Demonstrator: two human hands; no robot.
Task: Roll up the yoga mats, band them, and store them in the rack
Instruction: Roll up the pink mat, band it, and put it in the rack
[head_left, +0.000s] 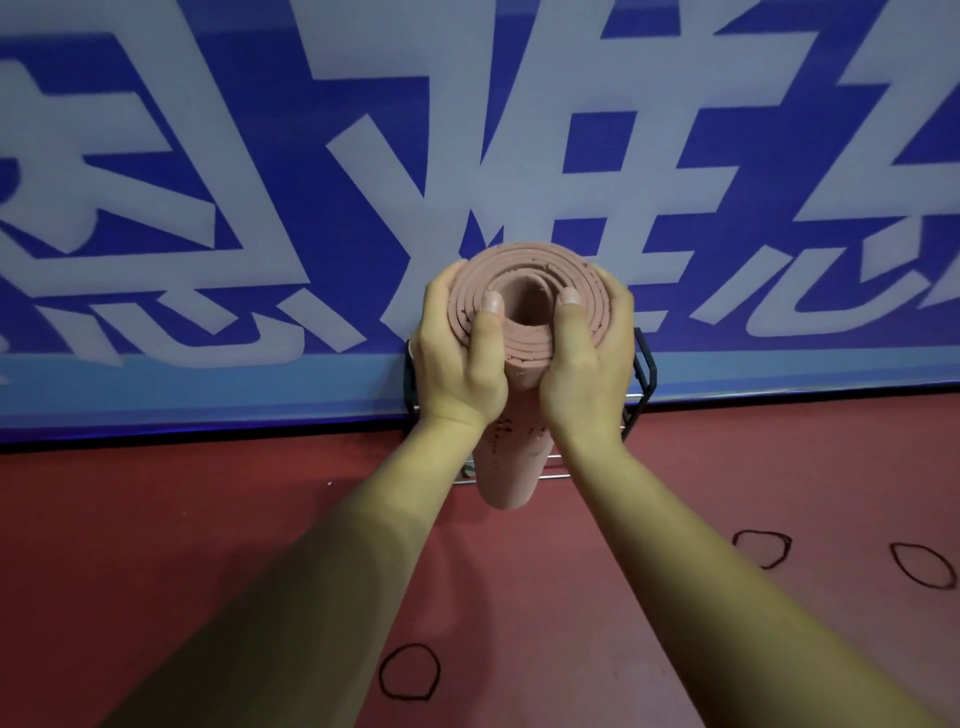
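**Edges and open room.** Red floor (208, 545) runs from the near edge of the view to a blue banner (260, 156) with large pale characters, which stands as the back wall. A dark strip marks the line where the two meet. Bare floor lies open left and right of the forearms.

**Loose items on the floor.** Three thin black bands lie flat as open loops: one near, left of centre (410, 646), and two at the right (761, 532) (914, 544), close to each other. All are well apart from the hands.

**Container.** A rack (647, 364) with a black frame and bright wire rails stands against the foot of the banner, directly behind the hands. What else it holds cannot be seen.

**Task item.** A pink yoga mat (525, 345), rolled, is held on end above the rack with its top toward the camera. Its lower end overlaps the front rail (whether it sits inside cannot be told). No band shows on the visible length.

**Hands.** The left hand (460, 358) and right hand (587, 358) clasp the top of the roll from opposite sides. The fingers (439, 291) curl close together round the outer wall, and both thumbs press on the spiral end face.

**Material and shape.** The mat is a thick matte foam with a crumbly cut edge, wound in about four turns round a hollow core, with faint dark marks on the side.
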